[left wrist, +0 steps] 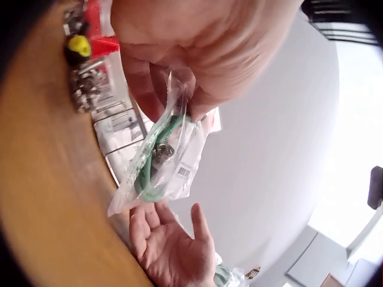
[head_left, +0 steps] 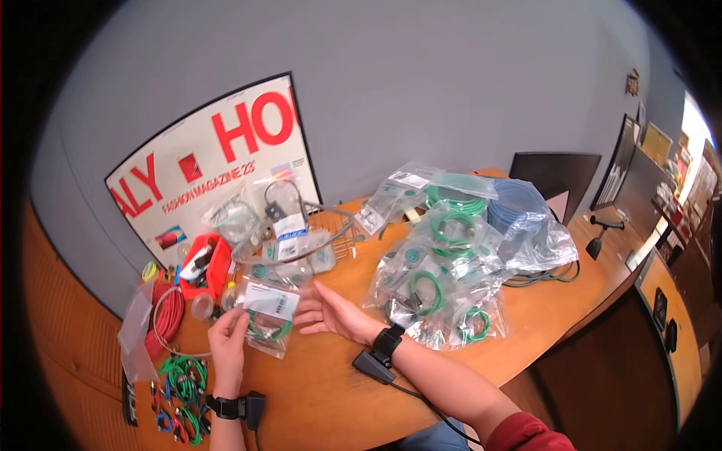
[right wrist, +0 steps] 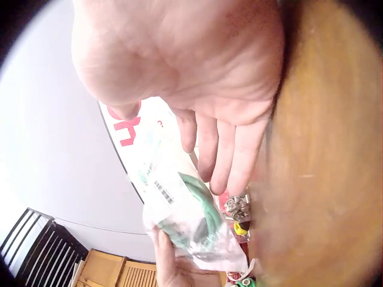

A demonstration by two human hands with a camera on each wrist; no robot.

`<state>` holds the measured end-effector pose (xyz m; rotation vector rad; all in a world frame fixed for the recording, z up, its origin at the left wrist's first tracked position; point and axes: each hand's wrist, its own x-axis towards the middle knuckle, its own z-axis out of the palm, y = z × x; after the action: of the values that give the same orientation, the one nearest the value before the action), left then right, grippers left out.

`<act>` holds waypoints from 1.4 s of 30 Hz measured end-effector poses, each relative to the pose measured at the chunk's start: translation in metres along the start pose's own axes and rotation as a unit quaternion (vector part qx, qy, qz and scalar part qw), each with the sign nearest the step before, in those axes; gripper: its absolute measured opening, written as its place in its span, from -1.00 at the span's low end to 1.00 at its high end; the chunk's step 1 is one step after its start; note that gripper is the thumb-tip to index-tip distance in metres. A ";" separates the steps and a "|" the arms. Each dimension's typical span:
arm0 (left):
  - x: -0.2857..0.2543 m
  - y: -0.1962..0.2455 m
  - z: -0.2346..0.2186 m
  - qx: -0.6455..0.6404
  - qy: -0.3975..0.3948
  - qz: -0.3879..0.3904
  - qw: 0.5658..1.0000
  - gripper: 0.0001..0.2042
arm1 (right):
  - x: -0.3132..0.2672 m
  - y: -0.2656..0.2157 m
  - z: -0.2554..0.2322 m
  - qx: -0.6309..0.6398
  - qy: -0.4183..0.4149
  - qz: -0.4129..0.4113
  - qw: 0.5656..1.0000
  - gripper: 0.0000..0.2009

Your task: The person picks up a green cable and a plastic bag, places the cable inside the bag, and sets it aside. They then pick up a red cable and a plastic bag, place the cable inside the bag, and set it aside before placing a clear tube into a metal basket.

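My left hand (head_left: 228, 347) pinches one edge of a clear plastic bag (head_left: 265, 319) that holds a coiled green cable with a metal connector. A white barcode label (head_left: 275, 302) shows on its upper part. In the left wrist view the green cable (left wrist: 146, 179) hangs below the thumb and fingers inside the bag. My right hand (head_left: 338, 314) is just right of the bag, palm turned toward it, fingers extended and holding nothing. The right wrist view has its fingers (right wrist: 224, 149) straight beside the bag.
Bagged green cables (head_left: 432, 289) and a blue cable coil (head_left: 519, 207) are piled on the right. A red bin (head_left: 213, 263), a red cable coil (head_left: 167, 319) and loose green cables (head_left: 184, 376) lie left. Behind stand bagged parts (head_left: 293, 248) and a poster (head_left: 226, 150).
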<state>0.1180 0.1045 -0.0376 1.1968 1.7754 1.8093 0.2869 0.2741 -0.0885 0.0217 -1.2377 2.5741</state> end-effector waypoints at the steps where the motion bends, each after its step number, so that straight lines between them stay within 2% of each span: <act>1: 0.007 0.010 0.003 0.021 0.009 0.026 0.999 -0.81 | 0.000 0.000 -0.001 0.002 0.000 -0.012 1.000 -0.41; 2: 0.019 0.023 0.006 0.066 -0.016 0.043 0.997 -0.81 | 0.000 0.002 -0.001 0.003 -0.002 -0.003 1.000 -0.41; 5: 0.058 0.061 0.051 0.055 -0.036 0.110 0.992 -0.80 | 0.000 0.000 0.000 -0.007 -0.013 0.006 1.000 -0.42; 7: 0.075 0.096 0.103 0.069 -0.036 0.157 0.985 -0.83 | -0.001 0.001 0.001 -0.029 -0.015 0.028 0.999 -0.39; 9: 0.069 0.135 0.162 0.173 -0.056 0.226 0.957 -0.85 | 0.002 0.004 -0.005 -0.005 -0.025 0.028 0.999 -0.45; 11: 0.073 0.121 0.217 0.200 -0.090 0.397 0.891 -0.82 | -0.012 0.005 0.002 -0.074 0.049 -0.020 0.996 -0.44; 12: 0.066 0.113 0.241 0.216 -0.168 0.396 0.876 -0.82 | 0.018 0.058 -0.045 -0.132 -0.045 -0.174 0.975 -0.46; 13: 0.054 0.106 0.260 0.233 -0.243 0.392 0.856 -0.82 | 0.009 0.036 -0.030 -0.103 -0.106 -0.165 0.975 -0.46; 14: 0.044 0.102 0.273 0.269 -0.284 0.364 0.845 -0.83 | 0.016 0.029 -0.031 -0.029 -0.091 -0.046 0.994 -0.46; 15: 0.036 0.099 0.281 0.306 -0.324 0.333 0.831 -0.84 | 0.023 0.023 -0.031 0.048 -0.074 0.075 0.993 -0.46; 16: 0.037 0.099 0.283 0.285 -0.317 0.363 0.829 -0.84 | 0.020 0.018 -0.025 0.027 -0.059 0.073 0.995 -0.45; 17: 0.038 0.100 0.283 0.288 -0.323 0.361 0.826 -0.84 | 0.021 0.020 -0.030 0.033 -0.060 0.068 0.995 -0.45; 19: 0.039 0.107 0.269 0.251 -0.375 0.274 0.849 -0.81 | 0.025 0.031 -0.036 0.039 -0.088 0.041 0.995 -0.48; 20: 0.036 0.107 0.260 0.239 -0.386 0.251 0.855 -0.78 | 0.001 -0.002 -0.024 -0.199 -0.162 -0.104 0.961 -0.48; 21: 0.034 0.105 0.250 0.251 -0.376 0.243 0.858 -0.78 | -0.005 0.002 -0.021 -0.191 -0.178 -0.101 0.960 -0.48; 23: 0.030 0.102 0.229 0.221 -0.389 0.298 0.843 -0.73 | -0.006 0.009 -0.016 -0.147 -0.111 -0.145 0.972 -0.47; 25: 0.029 0.098 0.208 0.228 -0.376 0.273 0.856 -0.74 | -0.001 0.016 -0.022 -0.104 -0.135 -0.134 0.976 -0.47; 27: 0.031 0.093 0.187 0.213 -0.357 0.229 0.880 -0.76 | 0.004 0.021 -0.020 -0.113 -0.092 -0.152 0.978 -0.53; 29: 0.048 0.089 0.167 0.229 -0.320 0.222 0.892 -0.78 | -0.004 0.008 0.001 -0.029 0.040 -0.035 0.998 -0.58; 30: 0.062 0.083 0.155 0.239 -0.287 0.199 0.906 -0.79 | -0.004 0.005 -0.002 -0.031 0.024 0.015 0.999 -0.61; 33: 0.100 0.078 0.118 0.294 -0.224 0.116 0.922 -0.80 | -0.003 0.000 0.000 -0.040 0.006 0.021 0.999 -0.59; 35: 0.134 0.048 0.084 0.348 -0.192 0.120 0.910 -0.80 | -0.004 -0.002 0.001 -0.042 0.008 0.024 0.999 -0.60; 37: 0.158 0.025 0.054 0.333 -0.185 0.132 0.915 -0.79 | -0.004 -0.004 0.000 -0.044 0.012 0.024 0.999 -0.60; 39: 0.169 0.014 0.040 0.354 -0.191 0.108 0.909 -0.77 | -0.004 -0.003 0.001 -0.044 0.011 0.030 0.999 -0.61; 42: 0.181 0.013 0.037 0.481 -0.222 0.050 0.847 -0.65 | -0.002 -0.001 0.000 -0.038 0.014 0.039 0.998 -0.61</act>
<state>0.0430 0.2601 0.0281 1.8606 2.3674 0.4671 0.2895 0.2745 -0.0881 -0.0808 -1.3517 2.5813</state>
